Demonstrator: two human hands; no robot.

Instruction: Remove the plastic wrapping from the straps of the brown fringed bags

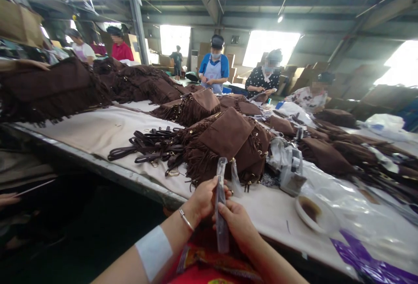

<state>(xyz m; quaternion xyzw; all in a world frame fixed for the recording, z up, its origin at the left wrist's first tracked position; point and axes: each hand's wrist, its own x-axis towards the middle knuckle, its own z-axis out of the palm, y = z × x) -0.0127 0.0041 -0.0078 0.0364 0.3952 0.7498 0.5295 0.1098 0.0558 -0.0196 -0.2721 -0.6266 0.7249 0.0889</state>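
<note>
Centrally, left hand (205, 199) and right hand (235, 218) pinch a clear plastic strip (222, 214).
Fringed brown bags (225, 136) far side; wrapper print (215, 262) near, unreadable.

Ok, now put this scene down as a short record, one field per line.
Left hand: pinching a narrow clear plastic sleeve
Right hand: on the same sleeve, thumb on its face
Left arm: silver bracelet at the wrist, pale patch on the forearm
Straight ahead: fringed brown bags in a pile
Left of pile: dark straps with metal clips
Right side: white bowl with brown stain or liquid, purple plastic
Surface: table with pale cloth
Background: several people, one in a blue top
</note>
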